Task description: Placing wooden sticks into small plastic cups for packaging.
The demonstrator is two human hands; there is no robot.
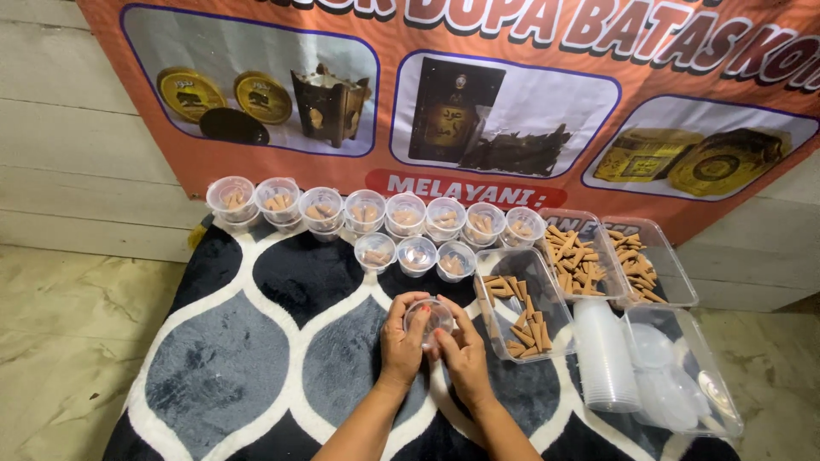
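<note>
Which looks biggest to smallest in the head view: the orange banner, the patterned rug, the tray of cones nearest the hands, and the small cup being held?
1. Orange banner and patterned rug: both run out of frame, so unranked.
2. Tray of cones.
3. Small cup, held by left hand and right hand.

Left hand [401, 341] and right hand [464, 354] clasp a small clear cup [430, 318] just left of a tray of incense cones [523, 307].

The rug [256, 358] bears black and grey teardrop shapes outlined in white. The incense cones [523, 324] are light brown, in clear plastic trays [547, 282] and clear small cups [365, 209]. The banner [478, 94] behind is orange with white panels.
</note>
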